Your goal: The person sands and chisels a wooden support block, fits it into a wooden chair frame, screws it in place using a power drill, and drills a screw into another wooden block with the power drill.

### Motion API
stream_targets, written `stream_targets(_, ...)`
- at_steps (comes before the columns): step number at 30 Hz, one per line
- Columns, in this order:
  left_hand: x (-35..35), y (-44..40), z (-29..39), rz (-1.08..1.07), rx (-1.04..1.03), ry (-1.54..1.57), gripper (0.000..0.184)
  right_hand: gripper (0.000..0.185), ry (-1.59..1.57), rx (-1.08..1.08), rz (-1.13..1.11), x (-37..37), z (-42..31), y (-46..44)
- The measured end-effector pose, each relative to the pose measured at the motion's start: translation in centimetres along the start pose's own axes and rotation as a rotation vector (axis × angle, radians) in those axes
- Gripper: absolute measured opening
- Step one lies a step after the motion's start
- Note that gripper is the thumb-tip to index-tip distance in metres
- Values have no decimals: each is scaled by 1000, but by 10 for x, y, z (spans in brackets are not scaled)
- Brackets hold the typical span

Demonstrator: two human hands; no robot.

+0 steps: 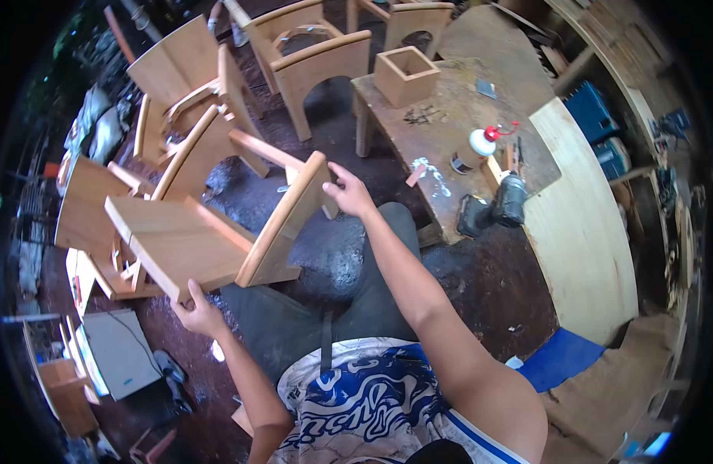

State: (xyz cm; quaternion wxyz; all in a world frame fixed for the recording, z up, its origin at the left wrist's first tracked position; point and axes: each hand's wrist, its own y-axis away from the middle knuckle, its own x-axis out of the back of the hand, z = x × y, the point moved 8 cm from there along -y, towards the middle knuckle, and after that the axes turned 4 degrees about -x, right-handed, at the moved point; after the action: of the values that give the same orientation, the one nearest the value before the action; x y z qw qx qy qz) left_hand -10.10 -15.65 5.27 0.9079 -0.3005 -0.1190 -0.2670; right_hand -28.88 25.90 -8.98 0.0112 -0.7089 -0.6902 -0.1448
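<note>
A light wooden chair [285,220] is tilted over in front of my knees, with its broad flat panel towards the left and a side piece with a rounded top edge towards the right. My left hand [199,311] grips the near lower corner of the flat panel, thumb on top. At the outer face of the side piece, my right hand [348,192] has its thumb and fingers around the far edge; some fingertips are hidden. Past the chair, similar wooden chairs [325,58] stand close together on the dark floor.
To the right, a worn low table [449,124] bears an open wooden box [406,77], a white glue bottle with a red cap [482,143] and a cordless drill [509,203]. A curved pale board [584,240] lies beyond it. At lower left is a grey case [120,352].
</note>
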Motion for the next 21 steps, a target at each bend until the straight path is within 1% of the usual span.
stream_targets(1,-4,11,-3,-16,-6,11,36,64,-62,-35,-50,13,-14,26)
stream_targets(3,-6,46,-19,103,-7,314,37,54,-360,78,-243,39,-23,89)
stream_targets(4,-9,69,-41,50,153,307,37,46,-379,-37,-389,64,-44,136)
stream_targets(5,-12,96,-62,-8,312,300,38,46,-385,18,-632,86,-38,170)
stream_targets(6,-23,120,-65,-126,364,291,35,46,-409,-13,-692,120,-40,205)
stream_targets(7,-34,145,-66,-248,414,278,32,42,-454,-87,-644,159,-29,231)
stream_targets(9,-64,183,-62,-576,331,248,23,33,-602,-209,-148,253,52,251)
stream_targets(10,-80,196,-45,-652,350,323,18,29,-512,-210,226,305,76,249)
stream_targets(11,-97,207,-40,-760,345,370,20,25,-411,-210,594,353,93,251)
stream_targets(12,-115,216,-24,-869,306,384,20,25,-209,-121,741,383,105,238)
stream_targets(13,-136,224,0,-976,261,399,20,25,-4,-29,882,407,96,226)
stream_targets(14,-153,235,21,-1087,317,498,20,27,262,-63,956,417,92,213)
stream_targets(15,-169,241,42,-1125,227,506,20,31,527,-100,1020,418,78,197)
stream_targets(17,-195,252,88,-1227,102,531,19,39,778,85,1080,416,85,165)
stream_targets(18,-205,257,111,-1281,43,510,19,33,903,-55,1007,419,111,147)
stream_targets(19,-214,262,132,-1332,-14,489,18,25,992,-90,1047,412,115,140)
stream_targets(20,-223,269,147,-1344,-91,491,18,24,1016,-148,1035,409,115,138)
stream_targets(21,-229,277,164,-1368,-67,504,19,24,1041,-204,1018,407,116,135)
